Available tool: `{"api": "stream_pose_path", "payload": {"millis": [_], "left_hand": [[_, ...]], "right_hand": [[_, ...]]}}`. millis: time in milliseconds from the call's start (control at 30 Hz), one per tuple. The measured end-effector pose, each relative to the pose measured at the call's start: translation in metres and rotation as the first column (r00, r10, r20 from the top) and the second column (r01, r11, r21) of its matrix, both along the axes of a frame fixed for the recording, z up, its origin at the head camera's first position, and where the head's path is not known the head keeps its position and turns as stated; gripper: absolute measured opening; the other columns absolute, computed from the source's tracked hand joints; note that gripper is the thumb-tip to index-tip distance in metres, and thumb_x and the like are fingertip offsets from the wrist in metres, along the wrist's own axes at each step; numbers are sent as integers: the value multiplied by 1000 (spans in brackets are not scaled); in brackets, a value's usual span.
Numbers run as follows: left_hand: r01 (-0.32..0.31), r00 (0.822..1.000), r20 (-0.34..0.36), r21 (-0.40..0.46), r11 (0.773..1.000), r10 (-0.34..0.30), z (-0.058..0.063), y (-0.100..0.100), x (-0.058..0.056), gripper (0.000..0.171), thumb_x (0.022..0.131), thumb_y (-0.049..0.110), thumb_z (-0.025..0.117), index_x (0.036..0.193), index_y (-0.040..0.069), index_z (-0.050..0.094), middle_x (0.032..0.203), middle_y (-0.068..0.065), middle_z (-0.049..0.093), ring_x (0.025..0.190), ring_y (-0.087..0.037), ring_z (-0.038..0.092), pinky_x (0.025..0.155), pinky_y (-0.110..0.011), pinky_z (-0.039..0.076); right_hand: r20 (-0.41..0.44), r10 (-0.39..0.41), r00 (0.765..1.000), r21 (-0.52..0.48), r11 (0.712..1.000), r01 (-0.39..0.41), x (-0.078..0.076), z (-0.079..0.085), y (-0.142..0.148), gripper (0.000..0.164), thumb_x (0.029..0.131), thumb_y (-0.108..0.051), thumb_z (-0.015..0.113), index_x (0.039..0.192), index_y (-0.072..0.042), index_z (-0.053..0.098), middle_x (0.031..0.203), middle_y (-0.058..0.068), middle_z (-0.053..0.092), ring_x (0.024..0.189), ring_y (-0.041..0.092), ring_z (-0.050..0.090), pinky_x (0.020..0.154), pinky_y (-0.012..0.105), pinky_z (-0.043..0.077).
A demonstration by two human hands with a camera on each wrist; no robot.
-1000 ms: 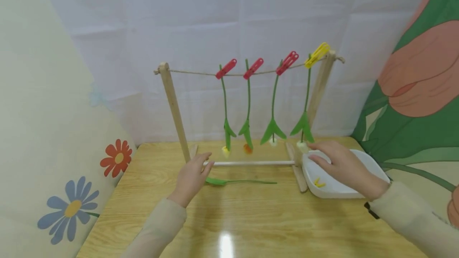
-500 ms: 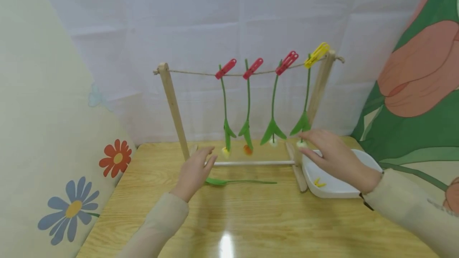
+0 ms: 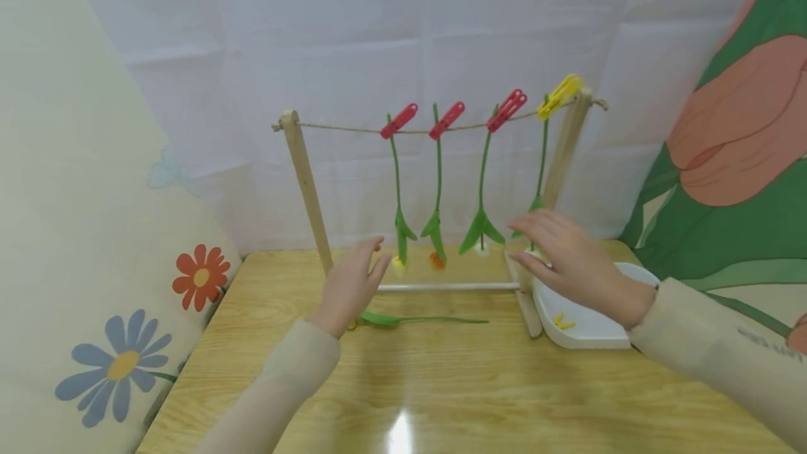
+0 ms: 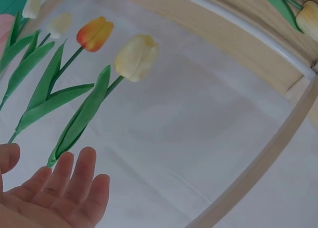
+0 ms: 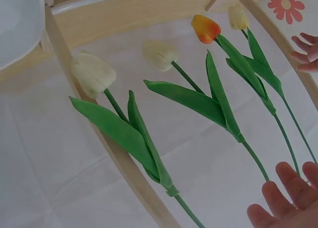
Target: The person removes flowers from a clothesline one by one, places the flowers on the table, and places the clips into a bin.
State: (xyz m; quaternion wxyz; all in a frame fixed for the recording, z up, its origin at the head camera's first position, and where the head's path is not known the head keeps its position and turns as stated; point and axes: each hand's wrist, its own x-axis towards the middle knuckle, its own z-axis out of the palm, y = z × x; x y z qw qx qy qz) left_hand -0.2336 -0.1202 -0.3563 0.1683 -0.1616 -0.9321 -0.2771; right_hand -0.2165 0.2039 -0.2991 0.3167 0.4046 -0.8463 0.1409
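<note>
Several artificial tulips hang upside down from a cord, held by red clothespins (image 3: 446, 121) and one yellow clothespin (image 3: 560, 97). Their blooms are cream, pale yellow (image 4: 136, 58) and orange (image 5: 205, 29). My left hand (image 3: 353, 282) is raised near the left post, empty, fingers relaxed and spread. In front of the rightmost tulip (image 5: 94, 74), covering part of its leaves in the head view, my right hand (image 3: 570, 265) hovers with loosely bent fingers and holds nothing. Another tulip (image 3: 381, 319) lies on the table; my left hand hides its bloom in the head view.
The wooden frame has a left post (image 3: 307, 191), a right post (image 3: 567, 153) and a white crossbar (image 3: 447, 287) low down. A white tray (image 3: 583, 342) with yellow clothespins (image 3: 563, 322) stands on the table (image 3: 441, 384) at the right. White cloth (image 3: 353, 26) hangs behind.
My right hand has moved left and up from over the tray to in front of the rightmost tulip. My left hand has risen slightly and shifted right. The hanging tulips look the same.
</note>
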Motion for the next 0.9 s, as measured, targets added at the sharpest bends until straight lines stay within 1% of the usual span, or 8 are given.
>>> {"api": "stream_pose_path", "payload": {"millis": [33, 167, 267, 400, 467, 633, 733, 900], "left_hand": [[5, 1000, -12, 6, 1000, -5, 2, 1, -1, 42, 103, 24, 58, 136, -2, 55, 127, -20, 66, 112, -38, 65, 92, -52, 56], [17, 999, -33, 38, 999, -16, 11, 4, -6, 45, 103, 22, 57, 139, -4, 50, 135, -23, 60, 123, -40, 59, 102, -53, 51], [21, 998, -54, 79, 997, -17, 20, 5, -9, 47, 103, 22, 56, 140, -6, 48, 139, -25, 56, 128, -41, 55, 107, -53, 47], [15, 997, -73, 102, 995, -7, 33, 7, -12, 48, 103, 23, 56, 141, -5, 47, 138, -23, 57, 127, -38, 55, 104, -51, 50], [15, 997, -81, 99, 995, -7, 38, 8, -14, 49, 103, 24, 56, 141, -5, 46, 138, -22, 57, 128, -38, 54, 105, -51, 49], [55, 994, -102, 152, 987, -39, 50, 11, -17, 51, 103, 21, 56, 142, -8, 44, 140, -25, 54, 134, -41, 47, 116, -51, 37], [75, 994, -92, 202, 977, -57, 57, 14, -19, 53, 104, 21, 56, 145, -8, 40, 144, -26, 50, 138, -40, 43, 119, -50, 32], [97, 994, -68, 240, 966, -83, 66, 19, -23, 56, 105, 23, 54, 149, -7, 36, 148, -25, 46, 141, -38, 40, 121, -47, 30]], "right_hand": [[-5, 3, 1000, -2, 1000, -3, -1, 1, -1, 66, 105, -51, 34, 121, 6, 62, 113, 22, 68, 108, 41, 61, 95, 60, 48], [-12, 12, 1000, -5, 1000, -12, -2, 4, -5, 68, 105, -52, 32, 124, 6, 61, 117, 23, 67, 111, 44, 60, 98, 62, 47], [-3, 12, 1000, -1, 1000, -12, -2, 8, -8, 69, 105, -52, 31, 127, 6, 60, 120, 25, 66, 115, 45, 58, 102, 62, 44], [-7, 12, 1000, 6, 1000, -11, -3, 12, -11, 70, 105, -53, 30, 128, 7, 58, 122, 26, 64, 117, 46, 57, 103, 63, 43], [-21, 20, 1000, 3, 1000, -20, -3, 13, -13, 71, 105, -53, 29, 128, 8, 58, 123, 26, 64, 117, 46, 56, 102, 63, 44], [-74, 42, 996, -7, 999, -43, -6, 18, -20, 71, 106, -52, 29, 128, 10, 57, 123, 28, 62, 118, 48, 55, 102, 64, 43], [-112, 47, 993, -15, 999, -49, -9, 23, -24, 72, 106, -52, 30, 127, 11, 56, 124, 30, 61, 118, 51, 54, 103, 66, 41], [-159, 55, 986, -28, 998, -61, -15, 33, -31, 73, 106, -52, 32, 127, 14, 55, 125, 33, 60, 121, 53, 51, 105, 66, 39]]}}
